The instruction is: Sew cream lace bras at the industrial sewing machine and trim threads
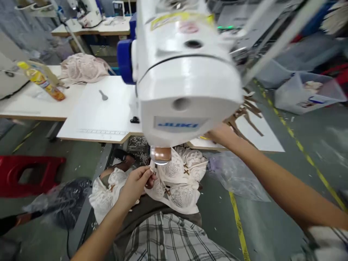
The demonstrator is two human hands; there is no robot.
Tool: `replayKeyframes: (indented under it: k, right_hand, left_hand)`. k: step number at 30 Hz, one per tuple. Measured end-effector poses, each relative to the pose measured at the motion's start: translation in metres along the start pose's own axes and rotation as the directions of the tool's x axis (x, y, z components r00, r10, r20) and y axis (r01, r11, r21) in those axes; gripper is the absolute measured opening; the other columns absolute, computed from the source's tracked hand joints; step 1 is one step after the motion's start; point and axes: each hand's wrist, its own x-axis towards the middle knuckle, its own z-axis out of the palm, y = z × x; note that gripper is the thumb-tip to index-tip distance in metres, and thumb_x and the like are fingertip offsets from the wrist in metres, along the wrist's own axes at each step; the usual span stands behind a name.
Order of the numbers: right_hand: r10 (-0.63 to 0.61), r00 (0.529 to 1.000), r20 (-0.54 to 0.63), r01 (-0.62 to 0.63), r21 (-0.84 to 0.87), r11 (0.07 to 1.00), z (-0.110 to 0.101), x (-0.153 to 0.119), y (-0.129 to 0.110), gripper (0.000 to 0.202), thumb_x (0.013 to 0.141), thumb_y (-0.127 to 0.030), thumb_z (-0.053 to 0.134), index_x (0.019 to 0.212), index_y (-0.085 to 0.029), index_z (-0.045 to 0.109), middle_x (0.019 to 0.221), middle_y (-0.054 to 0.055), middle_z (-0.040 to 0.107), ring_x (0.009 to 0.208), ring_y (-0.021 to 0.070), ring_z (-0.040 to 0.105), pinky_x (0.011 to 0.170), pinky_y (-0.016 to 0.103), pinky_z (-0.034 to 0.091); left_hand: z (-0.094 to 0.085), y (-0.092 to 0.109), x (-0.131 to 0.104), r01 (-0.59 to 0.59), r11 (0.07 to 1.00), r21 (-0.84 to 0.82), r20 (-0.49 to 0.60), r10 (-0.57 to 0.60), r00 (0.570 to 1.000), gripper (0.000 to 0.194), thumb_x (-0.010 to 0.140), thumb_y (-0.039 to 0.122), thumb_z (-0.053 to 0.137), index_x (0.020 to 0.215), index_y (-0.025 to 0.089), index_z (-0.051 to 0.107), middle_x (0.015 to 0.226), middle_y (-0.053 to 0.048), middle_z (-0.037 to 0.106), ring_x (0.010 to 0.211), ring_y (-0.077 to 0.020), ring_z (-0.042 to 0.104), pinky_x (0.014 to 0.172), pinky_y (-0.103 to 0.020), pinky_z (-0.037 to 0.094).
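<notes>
My left hand (140, 179) pinches the edge of a white lace bra (181, 195) just below the needle area of a white sewing machine (187, 90). More lace bras with small brown bows lie on my lap and to the left of my wrist. My right hand (217, 134) reaches onto the tabletop at the right of the machine head, beside a bunch of brown straps (244, 112). The machine partly hides its fingers, so what it touches cannot be made out.
On the left table (89, 105) are a yellow bottle (43, 81), pinkish bras (83, 68) and a small grey tool (103, 95). A red stool (29, 175) stands at the left. Clear plastic (236, 174) hangs at the right; plastic bins (310, 92) sit on the floor beyond.
</notes>
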Motion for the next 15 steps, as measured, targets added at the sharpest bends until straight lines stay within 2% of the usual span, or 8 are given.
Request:
replayKeyframes:
  k: [2,4,6,8,11,15]
  right_hand:
    - [0.03,0.995,-0.097,-0.02,0.107,0.994,0.007,-0.045,-0.009,0.036,0.096,-0.037,0.049,0.119,-0.013,0.06,0.104,0.019,0.066,0.088,0.0291,0.064,0.072,0.037,0.049]
    - [0.063,0.994,-0.091,-0.037,0.264,0.964,0.011,-0.094,-0.028,0.038,0.093,-0.044,0.051,0.118,-0.016,0.06,0.099,0.016,0.067,0.075,0.0261,0.064,0.063,0.036,0.051]
    - [-0.036,0.998,-0.045,0.05,0.365,0.93,0.012,-0.139,-0.057,0.041,0.088,-0.043,0.058,0.122,-0.021,0.057,0.108,0.014,0.065,0.082,0.0268,0.066,0.064,0.037,0.055]
    - [-0.138,0.99,-0.024,0.135,0.417,0.899,0.012,-0.17,-0.092,0.04,0.086,-0.037,0.061,0.123,-0.024,0.056,0.113,0.013,0.063,0.09,0.0267,0.066,0.069,0.038,0.057]
    - [-0.165,0.979,-0.115,0.2,0.444,0.874,0.014,-0.182,-0.136,0.036,0.088,-0.033,0.06,0.123,-0.024,0.054,0.113,0.013,0.063,0.098,0.0267,0.065,0.076,0.038,0.058]
    - [-0.192,0.969,-0.155,0.243,0.466,0.851,0.023,-0.162,-0.159,0.035,0.089,-0.032,0.061,0.122,-0.022,0.053,0.112,0.012,0.063,0.101,0.0261,0.064,0.078,0.038,0.057]
  left_hand:
    - [-0.005,0.0,0.0,0.041,0.989,-0.14,0.016,-0.039,0.999,0.035,0.089,0.049,0.058,0.082,0.015,0.064,0.072,-0.002,0.058,0.063,-0.0119,0.049,0.062,-0.025,0.043]
    - [-0.007,0.0,0.001,0.074,0.967,-0.245,0.021,-0.071,0.997,0.034,0.086,0.049,0.063,0.083,0.015,0.065,0.075,-0.003,0.06,0.063,-0.0112,0.049,0.062,-0.025,0.043]
    - [-0.007,0.0,0.002,0.102,0.941,-0.324,0.036,-0.096,0.995,0.033,0.083,0.048,0.068,0.08,0.015,0.064,0.075,-0.003,0.06,0.062,-0.0102,0.049,0.062,-0.025,0.043]
    - [-0.005,0.001,0.003,0.12,0.923,-0.364,0.058,-0.106,0.993,0.032,0.082,0.046,0.069,0.078,0.015,0.063,0.074,-0.002,0.06,0.061,-0.0095,0.048,0.062,-0.024,0.043]
    - [0.0,0.003,0.003,0.109,0.939,-0.326,0.075,-0.089,0.993,0.03,0.085,0.045,0.065,0.079,0.015,0.063,0.072,-0.001,0.058,0.062,-0.0097,0.047,0.062,-0.023,0.041]
    - [0.006,0.003,0.001,0.066,0.972,-0.227,0.095,-0.045,0.994,0.026,0.089,0.04,0.058,0.086,0.015,0.063,0.076,-0.002,0.059,0.065,-0.0113,0.049,0.063,-0.024,0.041]
